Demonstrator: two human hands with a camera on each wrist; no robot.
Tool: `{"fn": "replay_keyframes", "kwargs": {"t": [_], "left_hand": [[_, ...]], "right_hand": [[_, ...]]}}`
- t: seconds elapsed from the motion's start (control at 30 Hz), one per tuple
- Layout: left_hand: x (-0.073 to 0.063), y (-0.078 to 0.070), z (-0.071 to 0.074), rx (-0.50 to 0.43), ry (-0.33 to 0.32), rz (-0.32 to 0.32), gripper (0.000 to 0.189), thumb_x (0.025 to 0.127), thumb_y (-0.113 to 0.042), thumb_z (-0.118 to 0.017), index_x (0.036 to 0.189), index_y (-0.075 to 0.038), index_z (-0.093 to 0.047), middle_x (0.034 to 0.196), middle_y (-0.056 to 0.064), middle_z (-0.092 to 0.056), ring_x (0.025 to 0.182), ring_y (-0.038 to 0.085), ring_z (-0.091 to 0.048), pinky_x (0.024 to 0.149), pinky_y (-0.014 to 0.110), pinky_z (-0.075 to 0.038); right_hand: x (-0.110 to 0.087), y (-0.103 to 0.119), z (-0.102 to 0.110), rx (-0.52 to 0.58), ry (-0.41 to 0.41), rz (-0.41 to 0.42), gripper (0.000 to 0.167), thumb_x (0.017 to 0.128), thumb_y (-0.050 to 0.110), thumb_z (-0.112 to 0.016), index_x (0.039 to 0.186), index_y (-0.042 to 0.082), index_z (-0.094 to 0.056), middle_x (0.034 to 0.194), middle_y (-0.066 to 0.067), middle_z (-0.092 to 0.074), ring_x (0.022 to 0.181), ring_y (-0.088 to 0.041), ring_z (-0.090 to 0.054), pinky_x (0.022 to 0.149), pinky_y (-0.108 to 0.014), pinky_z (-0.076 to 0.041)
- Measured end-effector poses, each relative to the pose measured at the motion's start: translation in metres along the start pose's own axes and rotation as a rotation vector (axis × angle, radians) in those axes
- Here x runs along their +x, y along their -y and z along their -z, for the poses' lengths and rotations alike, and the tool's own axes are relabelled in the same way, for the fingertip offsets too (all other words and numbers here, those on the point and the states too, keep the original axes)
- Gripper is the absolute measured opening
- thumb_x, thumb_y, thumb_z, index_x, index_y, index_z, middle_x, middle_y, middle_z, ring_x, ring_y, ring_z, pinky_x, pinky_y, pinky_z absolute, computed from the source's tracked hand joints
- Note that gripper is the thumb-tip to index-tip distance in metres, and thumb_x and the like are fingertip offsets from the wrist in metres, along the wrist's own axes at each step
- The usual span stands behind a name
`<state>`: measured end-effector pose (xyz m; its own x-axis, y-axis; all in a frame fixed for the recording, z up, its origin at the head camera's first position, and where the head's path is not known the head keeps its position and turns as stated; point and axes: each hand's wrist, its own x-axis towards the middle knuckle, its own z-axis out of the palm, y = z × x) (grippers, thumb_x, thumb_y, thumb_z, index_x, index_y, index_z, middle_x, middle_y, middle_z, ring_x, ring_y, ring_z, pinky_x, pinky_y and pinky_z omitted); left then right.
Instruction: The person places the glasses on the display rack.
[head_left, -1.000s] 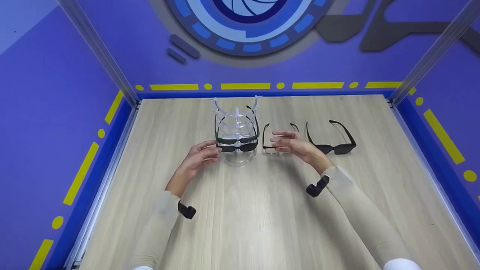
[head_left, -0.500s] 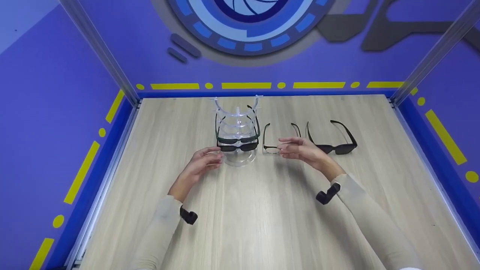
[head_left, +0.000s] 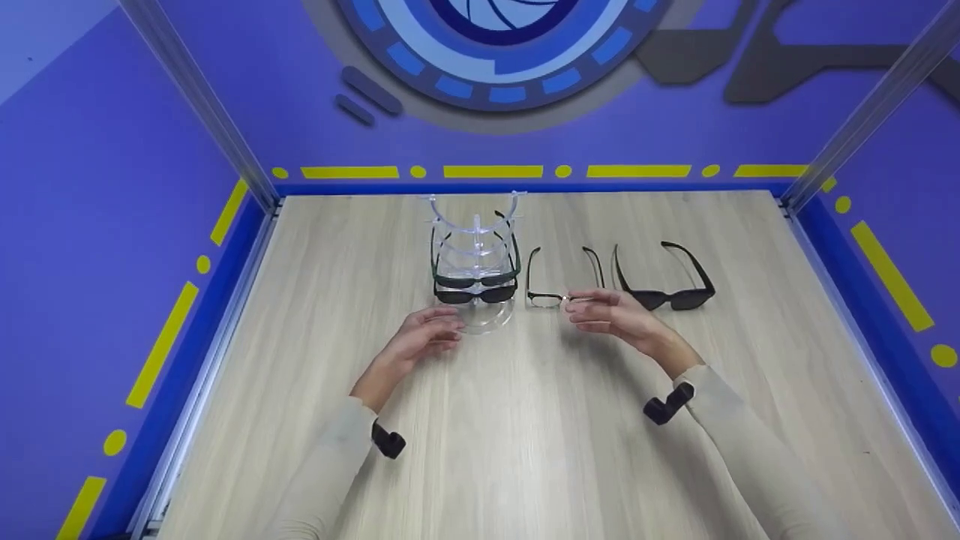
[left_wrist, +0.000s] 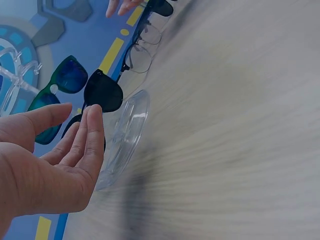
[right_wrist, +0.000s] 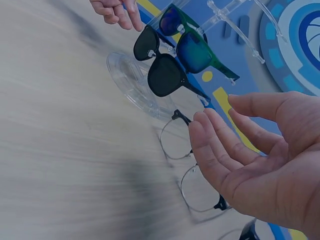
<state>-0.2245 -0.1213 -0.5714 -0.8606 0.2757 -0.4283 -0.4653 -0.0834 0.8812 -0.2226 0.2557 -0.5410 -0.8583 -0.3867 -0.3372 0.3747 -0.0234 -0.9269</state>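
Left hand (head_left: 418,341) and right hand (head_left: 626,320) empty: two pairs racked, two on the tabletop (head_left: 510,420)

My hands are well apart, fingers loosely bent, gripping nothing. Left is by the near left part of the clear acrylic eyewear stand (head_left: 477,225), at its round base; right is at the clear-lens glasses (head_left: 545,301), hiding their right lens from above, and I can't tell whether a fingertip brushes them. On the stand, black sunglasses (head_left: 496,293) sit lowest, green-framed sunglasses (head_left: 455,283) just above; the higher tiers carry none. Right of the stand lie the clear-lens glasses, then thick black-framed sunglasses (head_left: 688,300), arms unfolded and pointing far. By count, I judge half of these four pairs mounted, two left. Blue wall panels (head_left: 585,142) border the far, left and right edges; my widest room is the bare wood on the near side.
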Motion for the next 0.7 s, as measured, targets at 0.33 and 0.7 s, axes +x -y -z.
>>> {"fn": "replay_keyframes", "kwargs": {"t": [0.33,0.7], "left_hand": [[0.007,0.01,-0.021,0.007,0.058,0.003,0.044,0.096,-0.002,-0.064,0.138,0.007,-0.053,0.097,0.0,-0.076,0.078,0.009,-0.072,0.07,0.02,-0.061],[0.015,0.019,-0.044,-0.009,0.055,0.037,0.042,0.096,-0.004,-0.066,0.136,0.004,-0.057,0.095,-0.001,-0.076,0.078,0.009,-0.071,0.07,0.019,-0.06]], "right_hand": [[-0.005,-0.014,0.016,-0.027,-0.027,-0.018,0.054,0.1,0.003,-0.06,0.15,-0.008,-0.04,0.124,-0.003,-0.073,0.115,-0.02,-0.071,0.113,-0.043,-0.05],[-0.012,-0.021,0.026,0.046,-0.05,-0.041,0.061,0.099,0.001,-0.061,0.153,-0.01,-0.034,0.113,0.001,-0.075,0.111,-0.017,-0.072,0.106,-0.033,-0.055]]}}
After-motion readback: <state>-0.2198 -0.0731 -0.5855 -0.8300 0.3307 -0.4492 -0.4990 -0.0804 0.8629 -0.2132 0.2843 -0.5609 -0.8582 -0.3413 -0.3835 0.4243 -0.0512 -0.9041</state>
